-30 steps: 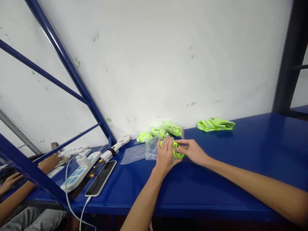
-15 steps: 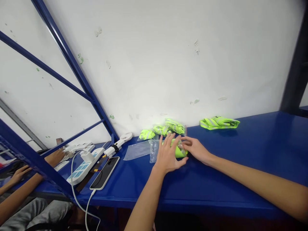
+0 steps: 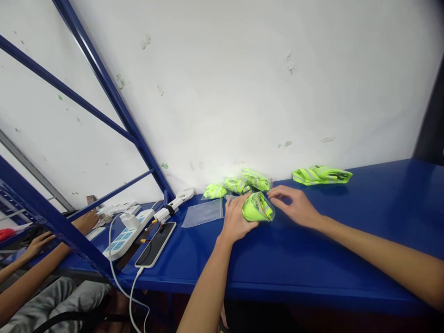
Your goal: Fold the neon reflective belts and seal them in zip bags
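Note:
A bright yellow-green reflective vest [image 3: 255, 208] is rolled up inside a clear plastic bag, its round end turned toward the right. My left hand [image 3: 237, 217] is wrapped around the left side of this bagged roll, closed on it just above the table. To the right, my right hand [image 3: 294, 206] is close to the bag's end with fingers bent and thumb apart, holding nothing I can see. Behind the hands lie several bagged yellow-green vests [image 3: 239, 185]. A flat clear plastic bag [image 3: 203, 212] rests left of my left hand.
A folded yellow-green vest [image 3: 322, 175] lies by the wall on the blue table [image 3: 329, 259]. At left are a small white fan [image 3: 185, 194], a phone [image 3: 156, 245] on a cable, a power strip [image 3: 128, 236] and a blue frame post [image 3: 52, 226]. Beyond it are another person's arms [image 3: 45, 268].
My left hand has gone from spread over the bagged roll to gripping its left side. The roll's end now faces up and right. My right hand has drawn slightly back from it.

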{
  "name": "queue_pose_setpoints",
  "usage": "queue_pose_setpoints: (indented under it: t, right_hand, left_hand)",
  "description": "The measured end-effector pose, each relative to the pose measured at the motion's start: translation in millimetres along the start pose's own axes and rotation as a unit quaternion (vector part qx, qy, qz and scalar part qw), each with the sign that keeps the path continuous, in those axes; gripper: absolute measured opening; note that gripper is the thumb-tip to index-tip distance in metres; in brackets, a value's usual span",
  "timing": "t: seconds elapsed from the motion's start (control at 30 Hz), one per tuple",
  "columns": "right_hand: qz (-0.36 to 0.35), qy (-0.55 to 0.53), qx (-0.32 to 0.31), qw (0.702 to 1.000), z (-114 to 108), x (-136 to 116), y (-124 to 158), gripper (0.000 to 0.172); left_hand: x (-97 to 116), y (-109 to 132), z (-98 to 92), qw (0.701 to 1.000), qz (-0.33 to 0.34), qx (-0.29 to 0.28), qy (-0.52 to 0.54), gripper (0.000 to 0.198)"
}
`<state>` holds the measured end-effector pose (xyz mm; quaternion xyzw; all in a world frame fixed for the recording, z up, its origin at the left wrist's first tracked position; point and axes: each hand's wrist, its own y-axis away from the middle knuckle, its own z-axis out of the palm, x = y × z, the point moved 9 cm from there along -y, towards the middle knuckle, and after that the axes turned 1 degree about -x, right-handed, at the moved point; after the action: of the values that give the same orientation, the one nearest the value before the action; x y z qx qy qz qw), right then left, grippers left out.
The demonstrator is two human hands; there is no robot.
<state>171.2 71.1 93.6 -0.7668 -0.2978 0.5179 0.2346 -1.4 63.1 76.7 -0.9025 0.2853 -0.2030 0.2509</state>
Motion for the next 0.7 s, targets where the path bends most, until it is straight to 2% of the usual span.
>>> queue_pose_setpoints:
  t: [0.1,0.23,0.33,0.47,0.57,0.63,0.7]
  right_hand:
    - [-0.083,0.098,-0.007,0.992,-11,-10,2,0.016]
    - [-0.116,0.109,-0.06,0.985,0,-20,11,0.02]
    - [-0.086,0.097,-0.115,0.985,19,-21,17,0.029]
    - [0.001,0.066,-0.152,0.986,31,-11,21,0.038]
    - [0.056,0.028,-0.221,0.973,45,-4,28,0.051]
    - [0.059,0.008,-0.27,0.961,55,-7,33,0.059]
    - [0.04,0.005,-0.296,0.954,62,-12,35,0.06]
  left_hand:
    - [2,1,-2.4,1.0,0.021,0.016,0.002,0.077]
    - [5,3,-9.5,0.997,0.027,0.059,-0.03,0.08]
    - [9,5,-9.1,0.995,0.038,0.069,-0.057,0.079]
    - [9,5,-8.8,0.992,0.042,0.081,-0.082,0.077]
    - [9,6,-10.4,0.99,0.046,0.095,-0.096,0.076]
    - [13,6,-9.1,0.988,0.064,0.096,-0.101,0.074]
    - [18,6,-5.5,0.986,0.086,0.091,-0.107,0.066]
